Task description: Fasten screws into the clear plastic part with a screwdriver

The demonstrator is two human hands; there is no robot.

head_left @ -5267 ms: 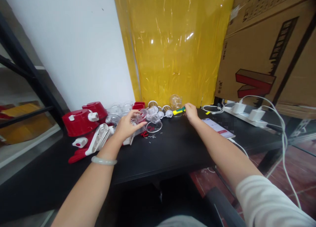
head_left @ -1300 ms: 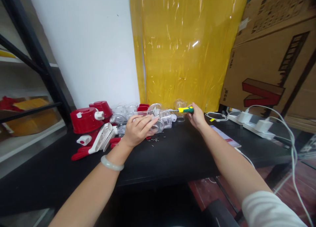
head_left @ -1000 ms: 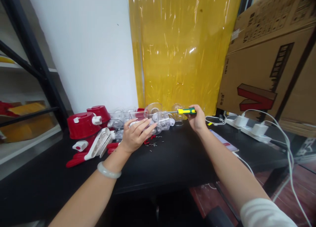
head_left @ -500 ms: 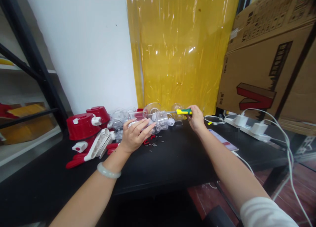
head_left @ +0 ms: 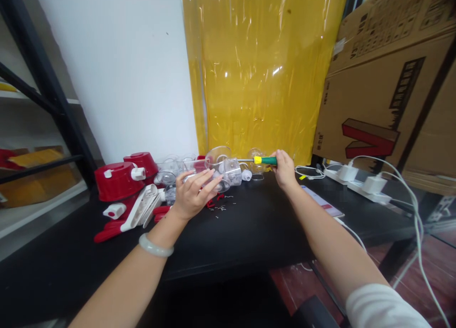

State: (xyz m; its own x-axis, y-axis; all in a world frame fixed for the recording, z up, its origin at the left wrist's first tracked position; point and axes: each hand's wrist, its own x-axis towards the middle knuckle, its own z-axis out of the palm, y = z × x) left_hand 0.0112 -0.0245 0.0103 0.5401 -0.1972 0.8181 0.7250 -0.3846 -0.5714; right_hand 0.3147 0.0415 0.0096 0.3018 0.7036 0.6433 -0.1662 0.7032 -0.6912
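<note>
Essentially, everything here hangs on one line: the screwdriver (head_left: 265, 160) lies almost level, its long axis running left to right, with its tip pointing left at the right-hand end of a transparent plastic piece (head_left: 232, 172). Whether the tip is seated in anything cannot be made out.

The right hand (head_left: 284, 170) is wrapped round the far end of the green handle, its fingers closed. The left hand (head_left: 194, 194) has its fingers half curled and a little spread over the near side of the transparent piece, appearing to steady it; the thumb is hard to see. That piece sits ahead and to the right of the left hand, its length also running roughly left to right, so the left hand is the nearer one – the right reaches it only through the tool.

Behind both, the yellow curtain (head_left: 263, 81) bounds the far edge of the worktop (head_left: 249, 237). Red tubs (head_left: 116, 180) crowd the left side; a phone (head_left: 320, 200) lies beyond the right wrist. Toward the person, past the scattered screws (head_left: 221, 208), the black surface runs to the near edge – the broadest room for moving.
</note>
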